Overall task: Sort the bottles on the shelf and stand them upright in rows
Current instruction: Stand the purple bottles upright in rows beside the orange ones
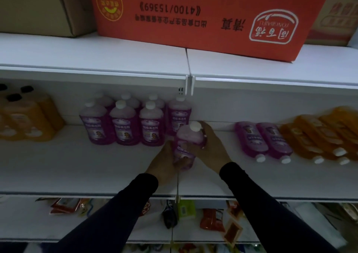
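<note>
Both my hands hold one purple bottle [185, 143] with a white cap, upright and slightly tilted, at the middle of the white shelf [77, 167]. My left hand [162, 162] grips its lower body; my right hand [212, 148] wraps its upper side. Behind it, several purple bottles [124, 124] stand upright in rows. To the right, two purple bottles [263, 141] lie flat with caps toward me, beside several orange bottles [319, 138] also lying flat.
Orange bottles with black caps [25, 117] stand at the far left of the shelf. An upper shelf carries a large red carton [203, 16] and brown boxes [38, 6]. Below the shelf edge lie assorted snack packets [213, 217].
</note>
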Action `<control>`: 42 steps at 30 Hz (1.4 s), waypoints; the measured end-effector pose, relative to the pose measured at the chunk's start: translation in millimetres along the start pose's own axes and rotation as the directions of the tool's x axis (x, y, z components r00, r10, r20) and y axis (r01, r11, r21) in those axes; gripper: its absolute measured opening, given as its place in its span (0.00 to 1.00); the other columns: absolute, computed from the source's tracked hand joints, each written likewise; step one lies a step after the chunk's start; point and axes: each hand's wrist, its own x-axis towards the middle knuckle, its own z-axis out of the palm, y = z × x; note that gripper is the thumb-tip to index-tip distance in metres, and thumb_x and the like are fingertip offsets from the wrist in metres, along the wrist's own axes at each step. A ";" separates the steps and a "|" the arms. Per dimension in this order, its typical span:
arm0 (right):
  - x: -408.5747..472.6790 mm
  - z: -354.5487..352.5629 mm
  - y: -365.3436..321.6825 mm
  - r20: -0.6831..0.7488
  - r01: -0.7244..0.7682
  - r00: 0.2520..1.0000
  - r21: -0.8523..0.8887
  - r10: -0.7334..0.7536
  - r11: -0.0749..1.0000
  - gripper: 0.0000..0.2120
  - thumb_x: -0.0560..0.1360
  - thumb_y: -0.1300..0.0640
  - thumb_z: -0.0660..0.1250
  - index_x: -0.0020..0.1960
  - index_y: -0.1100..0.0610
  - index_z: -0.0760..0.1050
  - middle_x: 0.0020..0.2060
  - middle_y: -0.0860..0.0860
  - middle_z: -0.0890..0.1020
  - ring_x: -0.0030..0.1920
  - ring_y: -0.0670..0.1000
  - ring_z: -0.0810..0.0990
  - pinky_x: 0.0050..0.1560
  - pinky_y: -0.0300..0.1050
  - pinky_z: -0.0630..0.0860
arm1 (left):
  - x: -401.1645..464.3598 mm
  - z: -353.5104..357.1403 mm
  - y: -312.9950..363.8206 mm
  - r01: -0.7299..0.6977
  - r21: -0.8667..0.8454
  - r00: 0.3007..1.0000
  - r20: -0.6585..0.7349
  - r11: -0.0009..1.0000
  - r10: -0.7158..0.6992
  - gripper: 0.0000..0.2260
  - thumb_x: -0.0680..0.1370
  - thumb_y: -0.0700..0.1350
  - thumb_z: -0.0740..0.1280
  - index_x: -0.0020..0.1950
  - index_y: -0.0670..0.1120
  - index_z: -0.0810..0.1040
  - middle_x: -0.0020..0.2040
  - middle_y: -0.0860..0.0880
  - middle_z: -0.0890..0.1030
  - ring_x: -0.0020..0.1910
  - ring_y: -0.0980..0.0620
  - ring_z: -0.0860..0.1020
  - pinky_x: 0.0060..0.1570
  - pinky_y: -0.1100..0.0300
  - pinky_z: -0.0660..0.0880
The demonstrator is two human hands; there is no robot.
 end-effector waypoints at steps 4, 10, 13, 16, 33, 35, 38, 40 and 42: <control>-5.0 21.6 16.7 0.038 -0.071 0.997 0.007 0.071 0.997 0.32 0.61 0.51 0.82 0.57 0.39 0.68 0.55 0.41 0.79 0.53 0.40 0.79 0.51 0.33 0.76 | -6.6 -11.1 -5.9 -0.007 0.027 0.998 0.062 1.000 0.005 0.24 0.77 0.52 0.68 0.69 0.57 0.61 0.63 0.62 0.71 0.55 0.74 0.70 0.51 0.81 0.64; -3.2 26.2 33.5 0.015 -0.079 0.997 -0.097 0.081 0.992 0.28 0.63 0.50 0.81 0.54 0.37 0.68 0.50 0.38 0.79 0.44 0.33 0.79 0.41 0.26 0.74 | -18.7 -40.1 -41.0 0.022 0.525 1.000 -0.004 0.851 -0.023 0.32 0.79 0.61 0.59 0.78 0.46 0.56 0.74 0.46 0.65 0.71 0.46 0.63 0.70 0.55 0.61; 9.0 29.0 41.3 -0.051 -0.099 0.994 -0.107 0.094 0.989 0.29 0.65 0.53 0.79 0.62 0.47 0.70 0.56 0.49 0.79 0.49 0.42 0.81 0.50 0.36 0.78 | -27.3 -46.6 -65.9 0.154 0.657 0.988 -0.080 0.738 -0.134 0.39 0.77 0.68 0.53 0.79 0.45 0.52 0.79 0.45 0.54 0.77 0.47 0.52 0.75 0.53 0.49; 25.1 29.3 45.2 -0.094 -0.081 0.994 -0.207 0.063 0.975 0.30 0.67 0.55 0.78 0.66 0.56 0.70 0.57 0.55 0.77 0.53 0.52 0.80 0.57 0.48 0.78 | -30.6 -43.9 -79.0 0.148 0.704 0.989 -0.098 0.695 -0.110 0.40 0.75 0.71 0.49 0.79 0.46 0.52 0.80 0.46 0.50 0.77 0.48 0.49 0.75 0.53 0.44; 63.1 46.9 46.2 -0.159 -0.072 0.986 -0.195 0.040 0.978 0.27 0.69 0.57 0.76 0.65 0.55 0.73 0.53 0.50 0.82 0.51 0.49 0.81 0.55 0.46 0.79 | -32.6 -42.0 -79.0 0.117 0.713 0.990 -0.142 0.691 -0.020 0.38 0.77 0.68 0.52 0.79 0.46 0.53 0.79 0.45 0.51 0.77 0.48 0.49 0.75 0.55 0.43; 63.2 47.8 46.3 -0.158 -0.073 0.987 -0.191 0.043 0.979 0.26 0.69 0.58 0.76 0.65 0.54 0.72 0.52 0.49 0.81 0.49 0.49 0.81 0.54 0.46 0.79 | -32.5 -42.3 -79.6 0.116 0.713 0.990 -0.142 0.692 -0.020 0.38 0.77 0.68 0.52 0.79 0.46 0.53 0.79 0.45 0.52 0.77 0.48 0.50 0.75 0.54 0.43; 62.0 47.3 46.6 -0.163 -0.097 0.985 -0.231 0.060 0.968 0.26 0.70 0.55 0.75 0.66 0.55 0.72 0.53 0.51 0.81 0.52 0.53 0.81 0.52 0.42 0.77 | -31.8 -42.4 -80.7 0.115 0.717 0.991 -0.135 0.688 -0.024 0.38 0.76 0.69 0.51 0.79 0.46 0.53 0.79 0.45 0.52 0.77 0.48 0.50 0.74 0.54 0.43; 56.9 44.5 46.5 -0.171 -0.156 0.979 -0.271 0.112 0.950 0.31 0.70 0.48 0.74 0.70 0.55 0.69 0.58 0.52 0.78 0.55 0.53 0.79 0.53 0.40 0.73 | -30.7 -43.1 -81.7 0.114 0.711 0.992 -0.114 0.694 -0.046 0.39 0.76 0.69 0.50 0.79 0.46 0.52 0.79 0.45 0.51 0.77 0.48 0.49 0.74 0.54 0.42; 47.8 38.3 44.6 -0.196 -0.207 0.968 -0.288 0.154 0.935 0.37 0.70 0.43 0.73 0.73 0.57 0.65 0.64 0.53 0.75 0.59 0.52 0.77 0.56 0.40 0.71 | -29.8 -44.2 -81.8 0.122 0.698 0.992 -0.096 0.705 -0.077 0.39 0.76 0.70 0.49 0.79 0.46 0.51 0.80 0.45 0.50 0.78 0.48 0.47 0.74 0.54 0.41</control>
